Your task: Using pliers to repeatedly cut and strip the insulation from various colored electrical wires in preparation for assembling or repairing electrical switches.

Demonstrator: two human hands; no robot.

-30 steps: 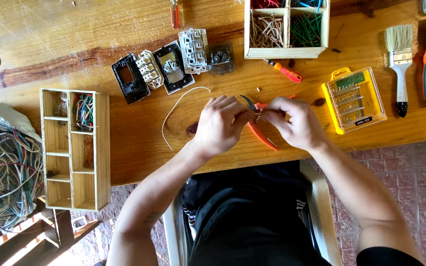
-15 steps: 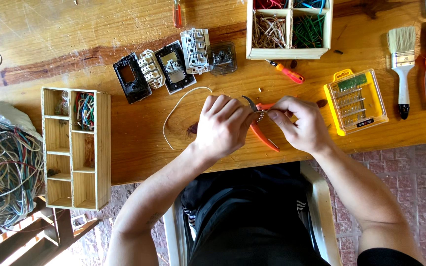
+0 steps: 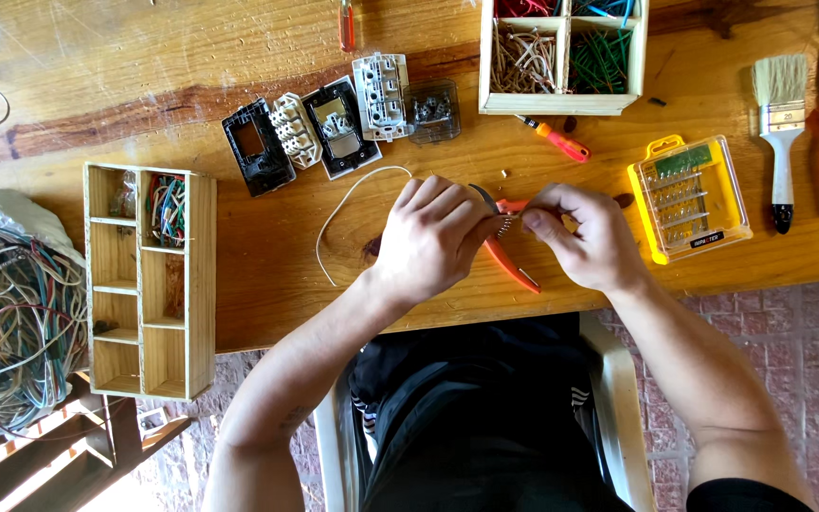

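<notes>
Both hands meet over the middle of the bench (image 3: 239,303). The left hand (image 3: 433,237) is wrapped around the orange-handled pliers (image 3: 509,261), fingers curled tight on the upper grip while 1 orange handle sticks out below toward the bench edge. The right hand (image 3: 585,237) pinches something small at the pliers' head, fingertips narrow and pressed together; it looks like the end of the white wire (image 3: 348,204), which loops out to the left across the wood and lies loose there.

The risk I see is at the pinch: the right fingertips sit right against the jaws, so a hard squeeze could nip skin. The wire end is hidden under the fingers, so I cannot tell how deep it sits; too deep a bite would likely cut the strands rather than only the sheath. The free loop could also whip toward the switch parts (image 3: 338,128) just above it if the wire is tugged. A red screwdriver (image 3: 556,140) lies near the right hand and may roll if bumped.
</notes>
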